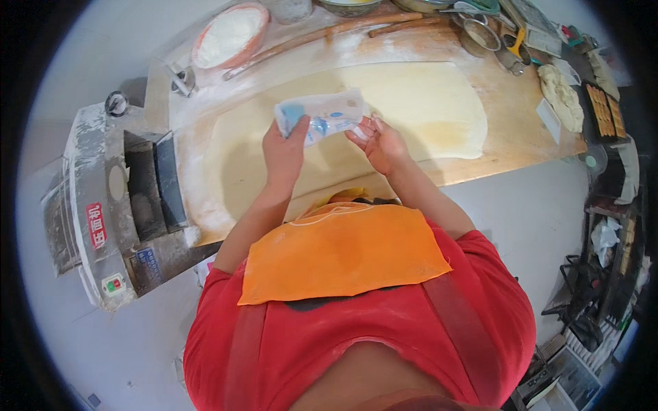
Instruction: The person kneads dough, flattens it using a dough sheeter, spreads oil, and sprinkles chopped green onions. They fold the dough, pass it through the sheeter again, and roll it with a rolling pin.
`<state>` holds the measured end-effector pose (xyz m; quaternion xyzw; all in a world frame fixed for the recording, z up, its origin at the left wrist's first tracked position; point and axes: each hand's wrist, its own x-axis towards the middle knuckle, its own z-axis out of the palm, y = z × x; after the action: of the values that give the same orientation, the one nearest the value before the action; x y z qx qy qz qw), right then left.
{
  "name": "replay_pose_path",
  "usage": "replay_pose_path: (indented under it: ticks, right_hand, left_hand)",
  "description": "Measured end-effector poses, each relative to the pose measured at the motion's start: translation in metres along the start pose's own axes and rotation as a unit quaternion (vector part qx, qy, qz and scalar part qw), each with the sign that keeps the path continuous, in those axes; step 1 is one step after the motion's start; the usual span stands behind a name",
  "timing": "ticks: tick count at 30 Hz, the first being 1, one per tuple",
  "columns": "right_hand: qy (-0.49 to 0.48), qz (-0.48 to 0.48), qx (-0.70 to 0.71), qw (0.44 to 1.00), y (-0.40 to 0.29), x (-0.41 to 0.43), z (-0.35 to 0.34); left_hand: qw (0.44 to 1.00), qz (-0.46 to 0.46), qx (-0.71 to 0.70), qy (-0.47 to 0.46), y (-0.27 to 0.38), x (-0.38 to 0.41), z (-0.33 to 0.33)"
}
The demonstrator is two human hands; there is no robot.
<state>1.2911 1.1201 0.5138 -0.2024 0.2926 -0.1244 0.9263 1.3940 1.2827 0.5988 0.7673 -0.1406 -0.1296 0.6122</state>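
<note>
A white plastic packet (329,117) with blue print hangs over the dough in front of me. My left hand (285,151) grips its left end, the thumb lying across the front. At the packet's right end, my right hand (381,144) has its palm turned partly up, and its fingertips pinch the lower right corner. Beneath both hands a large, thin sheet of rolled dough (437,108) is spread over the wooden worktable (534,128). Shadows of my arms fall on the dough. What the packet contains cannot be seen.
A dough-pressing machine (115,180) stands at the left end. Behind the dough are a pink bowl of flour (231,36) and a long wooden rolling pin (329,33). To the right are a metal pot (479,38), a lump of dough (560,97) and a dark tray of browned strips (605,110).
</note>
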Motion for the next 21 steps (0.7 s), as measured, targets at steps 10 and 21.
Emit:
replay_pose_path:
  ticks: [10, 21]
  right_hand:
    - [0.005, -0.013, 0.015, 1.0, 0.009, 0.003, 0.018]
    - [-0.014, 0.003, -0.004, 1.0, 0.027, 0.008, 0.044]
  left_hand:
    - [1.0, 0.005, -0.011, 0.004, -0.002, 0.004, -0.006]
    - [0.93, -0.2, -0.309, 0.015, -0.052, 0.011, -0.04]
